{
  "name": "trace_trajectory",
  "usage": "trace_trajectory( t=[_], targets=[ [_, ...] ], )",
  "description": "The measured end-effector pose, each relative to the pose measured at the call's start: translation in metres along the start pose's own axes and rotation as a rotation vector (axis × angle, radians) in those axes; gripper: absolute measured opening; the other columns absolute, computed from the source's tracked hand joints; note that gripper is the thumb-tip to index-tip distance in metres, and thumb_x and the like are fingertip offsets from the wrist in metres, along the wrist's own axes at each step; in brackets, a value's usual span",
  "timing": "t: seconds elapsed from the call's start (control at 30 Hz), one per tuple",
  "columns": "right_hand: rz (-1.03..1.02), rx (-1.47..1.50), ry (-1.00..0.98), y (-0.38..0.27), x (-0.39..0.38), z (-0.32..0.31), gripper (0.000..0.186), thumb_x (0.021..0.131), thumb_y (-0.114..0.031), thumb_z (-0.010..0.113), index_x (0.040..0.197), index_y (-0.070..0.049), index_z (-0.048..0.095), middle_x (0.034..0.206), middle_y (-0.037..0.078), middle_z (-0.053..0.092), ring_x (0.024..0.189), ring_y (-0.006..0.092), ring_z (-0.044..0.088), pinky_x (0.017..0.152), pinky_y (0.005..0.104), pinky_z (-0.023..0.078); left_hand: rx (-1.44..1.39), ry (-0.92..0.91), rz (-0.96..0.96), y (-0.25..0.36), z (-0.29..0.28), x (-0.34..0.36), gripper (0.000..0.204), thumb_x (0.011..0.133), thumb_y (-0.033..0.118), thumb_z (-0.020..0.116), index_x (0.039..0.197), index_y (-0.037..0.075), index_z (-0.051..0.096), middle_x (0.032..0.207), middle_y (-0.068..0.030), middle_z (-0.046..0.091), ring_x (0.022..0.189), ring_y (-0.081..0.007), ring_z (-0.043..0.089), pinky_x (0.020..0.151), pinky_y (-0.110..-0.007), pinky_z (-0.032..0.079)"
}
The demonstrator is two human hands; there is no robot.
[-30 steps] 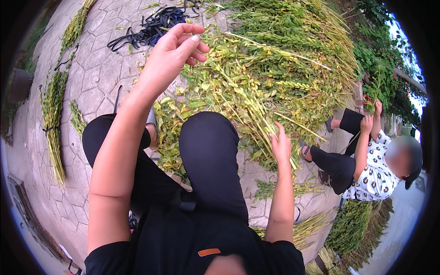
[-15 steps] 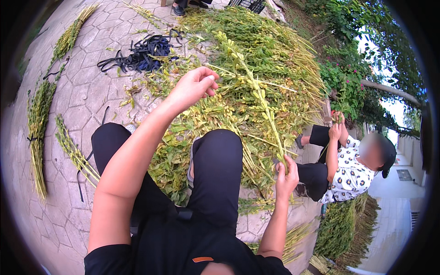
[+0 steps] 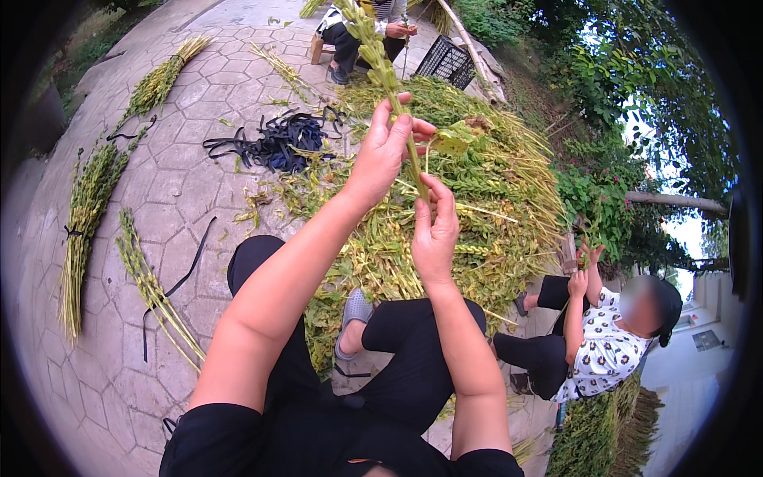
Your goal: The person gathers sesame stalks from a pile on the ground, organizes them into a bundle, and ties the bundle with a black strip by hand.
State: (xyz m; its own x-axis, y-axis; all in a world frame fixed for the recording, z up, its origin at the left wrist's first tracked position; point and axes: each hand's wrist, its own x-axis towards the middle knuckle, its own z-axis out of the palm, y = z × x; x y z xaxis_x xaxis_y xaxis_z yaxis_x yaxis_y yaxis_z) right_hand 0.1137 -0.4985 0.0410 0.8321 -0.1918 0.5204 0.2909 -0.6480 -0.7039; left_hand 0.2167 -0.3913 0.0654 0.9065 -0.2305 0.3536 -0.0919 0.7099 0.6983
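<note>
A green sesame stalk [image 3: 380, 67] studded with pods stands tilted in front of me, its top cut off by the upper edge of the view. My left hand [image 3: 383, 155] is closed round its middle, thumb and fingers on either side of the stem. Lower down, my right hand [image 3: 435, 230] pinches the stalk near its bottom end. A yellow-green leaf [image 3: 455, 140] with a long leafstalk hangs beside my left fingertips; I cannot tell whether they grip it. Beneath both hands spreads a big heap of cut stalks and leaves [image 3: 381, 238].
Dark cloth strips [image 3: 274, 143] lie tangled on the paving. Tied bundles [image 3: 75, 254] and a few loose stalks [image 3: 155, 286] lie at left. A co-worker [image 3: 604, 342] sits at right, handling a stalk. Another person [image 3: 350, 44] sits at the far side near a black crate [image 3: 445, 61].
The stalk has come up and closer to me. My left hand, formerly off it, now closes on its stem. My right hand has moved up and left, still on the lower end.
</note>
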Motion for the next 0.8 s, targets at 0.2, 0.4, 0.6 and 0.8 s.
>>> trace_trajectory(
  t=[0.2,0.4,0.6,0.8],
  targets=[
    [0.022,0.395,-0.173,0.012,0.032,0.040,0.055,0.092,-0.026,0.064,0.138,-0.009,0.038,0.136,0.014,0.040,0.119,0.0268,0.050,0.096,0.0405,0.047,0.211,0.094,0.037,0.033,-0.054,-0.008,0.035,0.104,0.028,0.041,0.133,0.009,0.043,0.088,-0.0016,0.057,0.079,-0.0069,0.055,0.073,-0.022,0.046],
    [-0.375,0.139,-0.250,-0.031,0.052,0.055,0.050,0.074,-0.013,0.078,0.121,-0.009,0.060,0.141,0.013,0.041,0.123,0.0304,0.048,0.101,0.0415,0.040,0.269,0.159,-0.130,0.051,-0.073,-0.032,0.034,0.104,0.029,0.042,0.132,0.011,0.046,0.090,-0.0010,0.057,0.082,-0.0063,0.055,0.075,-0.022,0.047],
    [-0.418,0.299,-0.729,-0.061,0.024,0.046,0.032,0.072,0.005,0.064,0.100,-0.009,0.060,0.095,0.007,0.065,0.091,0.0275,0.063,0.082,0.0375,0.049,0.226,0.124,-0.230,0.058,-0.096,-0.034,0.032,0.104,0.029,0.040,0.131,0.012,0.043,0.084,-0.0008,0.051,0.074,-0.0088,0.055,0.071,-0.028,0.053],
    [-0.410,0.501,-0.671,-0.061,0.049,0.022,0.022,0.076,0.005,0.063,0.095,-0.003,0.058,0.100,0.010,0.061,0.095,0.0255,0.061,0.085,0.0342,0.048,0.359,0.069,-0.285,0.057,-0.097,-0.039,0.031,0.104,0.028,0.039,0.131,0.014,0.042,0.085,-0.0014,0.051,0.072,-0.0092,0.053,0.074,-0.030,0.053]
  ],
)
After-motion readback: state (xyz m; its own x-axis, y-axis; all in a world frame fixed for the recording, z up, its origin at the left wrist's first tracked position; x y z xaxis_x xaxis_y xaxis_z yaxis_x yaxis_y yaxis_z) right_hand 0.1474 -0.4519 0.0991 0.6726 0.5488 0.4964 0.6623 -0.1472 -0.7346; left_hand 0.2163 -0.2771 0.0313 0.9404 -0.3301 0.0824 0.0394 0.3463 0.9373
